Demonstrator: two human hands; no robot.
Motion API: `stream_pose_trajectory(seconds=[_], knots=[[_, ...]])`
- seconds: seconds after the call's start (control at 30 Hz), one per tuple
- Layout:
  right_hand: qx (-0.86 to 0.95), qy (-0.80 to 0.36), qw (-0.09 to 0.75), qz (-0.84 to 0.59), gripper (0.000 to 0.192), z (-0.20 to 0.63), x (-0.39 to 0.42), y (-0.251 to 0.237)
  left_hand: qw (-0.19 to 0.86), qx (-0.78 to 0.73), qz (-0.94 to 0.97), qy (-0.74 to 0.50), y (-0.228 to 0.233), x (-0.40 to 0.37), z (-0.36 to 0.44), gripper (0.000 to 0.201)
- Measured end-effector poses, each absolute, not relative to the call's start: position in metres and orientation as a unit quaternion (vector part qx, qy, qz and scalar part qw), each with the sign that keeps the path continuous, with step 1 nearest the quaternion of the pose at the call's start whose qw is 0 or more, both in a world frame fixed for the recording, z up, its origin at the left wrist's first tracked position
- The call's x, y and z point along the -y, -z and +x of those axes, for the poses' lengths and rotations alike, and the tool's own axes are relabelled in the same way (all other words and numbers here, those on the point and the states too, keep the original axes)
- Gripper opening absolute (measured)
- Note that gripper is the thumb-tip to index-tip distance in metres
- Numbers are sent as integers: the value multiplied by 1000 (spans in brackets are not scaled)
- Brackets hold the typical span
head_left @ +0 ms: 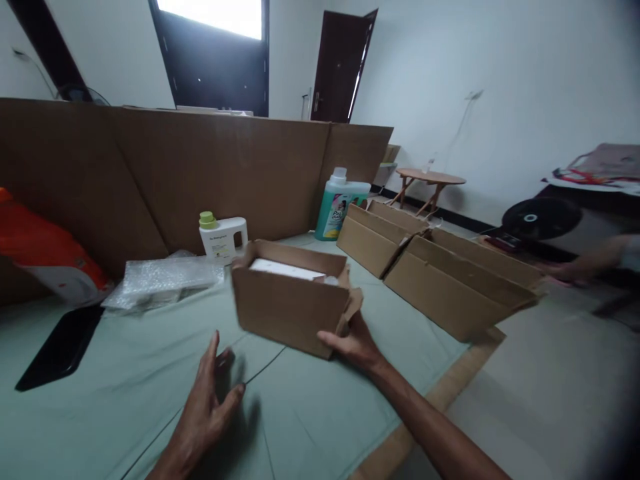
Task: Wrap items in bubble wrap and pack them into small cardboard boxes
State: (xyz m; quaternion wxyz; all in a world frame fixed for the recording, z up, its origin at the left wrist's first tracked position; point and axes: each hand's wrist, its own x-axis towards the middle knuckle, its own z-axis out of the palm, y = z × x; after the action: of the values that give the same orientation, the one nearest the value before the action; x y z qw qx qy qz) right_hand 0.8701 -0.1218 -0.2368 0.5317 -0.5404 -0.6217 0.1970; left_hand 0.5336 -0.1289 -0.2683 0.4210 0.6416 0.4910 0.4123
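Note:
In the middle of the head view is an open cardboard box (285, 307) with a white item (287, 269) and something clear inside, partly hidden by its walls. My right hand (355, 343) grips the box's near right corner, thumb on the front face and fingers behind the side flap. My left hand (207, 400) is apart from the box, nearer to me on the left, with its fingers spread and nothing in them. Beyond the box's left end stands a white bottle (220, 243) with a green cap.
Open cardboard boxes (440, 287) line the right edge of the green-covered table (300, 413). A teal detergent bottle (335, 207) stands behind. Bubble wrap (165, 277), a black tray-like object (60, 347) and an orange-white package (55, 250) lie left. A cardboard panel (225, 173) borders the back. Another person's arm (595, 260) shows right.

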Motion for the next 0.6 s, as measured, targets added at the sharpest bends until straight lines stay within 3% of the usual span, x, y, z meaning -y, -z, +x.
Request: stream_pose_trajectory(seconds=[0.13,0.27,0.47,0.6], knots=[[530,-33,550,-644,102,941,97,232,313,-446,750,-374,295,137,535,71],[494,47,557,-666,111,989,59,226,275,-442,774,-361,302,147,530,59],[462,94,543,-695,110,1006,24,232,277,-460,751,-384,296,154,538,45],[441,100,537,-712,100,1000,18,234,271,-447,761,-385,298,153,535,44]])
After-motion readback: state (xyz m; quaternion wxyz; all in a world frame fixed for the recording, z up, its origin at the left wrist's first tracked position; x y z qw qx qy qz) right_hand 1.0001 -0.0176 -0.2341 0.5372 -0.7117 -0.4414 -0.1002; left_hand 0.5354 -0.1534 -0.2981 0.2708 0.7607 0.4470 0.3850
